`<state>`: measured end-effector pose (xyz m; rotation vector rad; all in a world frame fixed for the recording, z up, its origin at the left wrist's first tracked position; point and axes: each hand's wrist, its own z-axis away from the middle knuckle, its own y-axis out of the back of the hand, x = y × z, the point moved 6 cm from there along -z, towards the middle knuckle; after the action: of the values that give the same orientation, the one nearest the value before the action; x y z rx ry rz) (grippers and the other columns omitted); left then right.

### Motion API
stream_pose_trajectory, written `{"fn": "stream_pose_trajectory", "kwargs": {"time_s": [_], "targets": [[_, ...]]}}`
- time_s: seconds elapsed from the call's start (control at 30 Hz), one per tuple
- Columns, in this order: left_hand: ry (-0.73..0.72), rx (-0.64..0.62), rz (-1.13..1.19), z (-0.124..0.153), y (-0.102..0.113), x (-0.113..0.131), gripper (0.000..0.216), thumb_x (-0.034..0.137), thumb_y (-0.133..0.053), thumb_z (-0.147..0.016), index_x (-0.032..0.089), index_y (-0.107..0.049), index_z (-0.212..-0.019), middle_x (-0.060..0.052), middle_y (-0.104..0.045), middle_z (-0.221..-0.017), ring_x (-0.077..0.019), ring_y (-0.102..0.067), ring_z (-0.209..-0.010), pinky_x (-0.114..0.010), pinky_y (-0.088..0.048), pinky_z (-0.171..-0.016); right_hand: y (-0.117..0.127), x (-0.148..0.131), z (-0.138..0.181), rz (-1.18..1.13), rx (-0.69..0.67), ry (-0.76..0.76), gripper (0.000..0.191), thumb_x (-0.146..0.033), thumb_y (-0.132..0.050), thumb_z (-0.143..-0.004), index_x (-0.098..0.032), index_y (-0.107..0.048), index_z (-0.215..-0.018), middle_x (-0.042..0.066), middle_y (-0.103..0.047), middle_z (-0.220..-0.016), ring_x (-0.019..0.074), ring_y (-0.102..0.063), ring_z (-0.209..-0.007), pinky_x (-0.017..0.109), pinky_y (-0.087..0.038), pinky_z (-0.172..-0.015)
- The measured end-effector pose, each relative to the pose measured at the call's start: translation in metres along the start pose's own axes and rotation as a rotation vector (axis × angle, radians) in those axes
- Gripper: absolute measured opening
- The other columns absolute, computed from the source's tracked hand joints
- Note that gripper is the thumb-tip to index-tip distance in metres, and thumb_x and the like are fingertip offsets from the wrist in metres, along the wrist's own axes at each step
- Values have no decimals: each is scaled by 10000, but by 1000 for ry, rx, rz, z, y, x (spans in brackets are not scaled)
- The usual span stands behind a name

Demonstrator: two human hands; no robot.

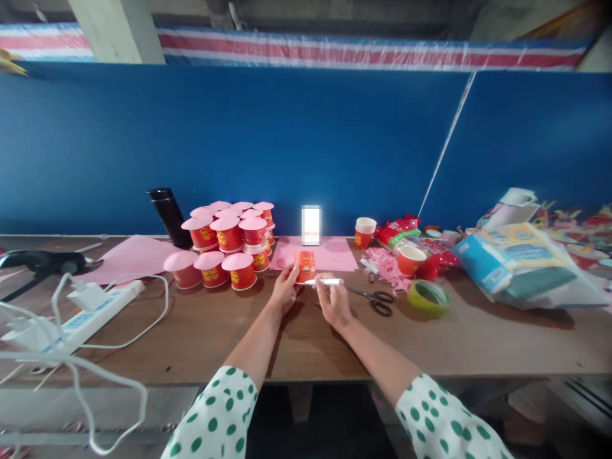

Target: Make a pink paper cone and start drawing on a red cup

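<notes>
My left hand [285, 290] is closed around the side of a red paper cup [305, 264], which is turned upside down over the table. In my right hand [333, 305] is a white marker [329, 282], pinched between the fingers and lying nearly level. Its tip points left and reaches the lower part of the cup; whether it touches cannot be made out. Just behind the cup lie sheets of pink paper [339, 253]. Black-handled scissors [381, 302] rest on the table to the right of my right hand.
Stacked red cups with pink cone tops [224, 239] stand left, before a black bottle [168, 217]. A power strip [90, 319] with white cables lies further left. At right are stacked cups [364, 233], green tape [428, 298], pink paper scraps [382, 264] and a plastic bag [521, 264].
</notes>
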<state>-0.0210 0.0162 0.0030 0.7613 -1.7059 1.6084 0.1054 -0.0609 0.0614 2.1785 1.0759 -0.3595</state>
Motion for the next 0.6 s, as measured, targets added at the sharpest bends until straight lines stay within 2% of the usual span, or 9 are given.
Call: {"fn": "stream_pose_trajectory", "kwargs": {"time_s": [0.6], "targets": [[-3,-2,10,0,-1,0,349,323,-749,-661,167,-633,-951,-56,-690,-895,-153,-647,-795,-289,-495,-768,-2,2,1,14,-19,-8,289,-287,-335,-957,-187,-579,-838,76,-661,-833,186,-596,-725,308,-417,-739]]}}
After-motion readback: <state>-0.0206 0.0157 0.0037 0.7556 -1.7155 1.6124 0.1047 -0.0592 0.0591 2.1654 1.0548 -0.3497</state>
